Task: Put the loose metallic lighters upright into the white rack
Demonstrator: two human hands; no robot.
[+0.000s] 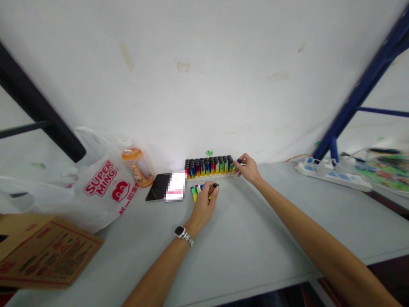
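Rows of colourful lighters with black tops (209,166) stand upright in a low white tray (220,176) against the wall. At the tray's right end, my right hand (248,167) pinches a lighter (237,163) beside the last ones in the row. My left hand (205,202) is closed around a dark-topped lighter (214,186) just in front of the tray. A few loose lighters (194,194) lie on the table by its fingers, partly hidden by the hand.
Left of the tray lie a dark phone (157,187) and a blurred white card (175,186). Farther left are an orange drink bottle (138,164), a white plastic bag (105,183) and a cardboard box (51,251). A white power strip (332,177) lies at the right near a blue metal post (348,102).
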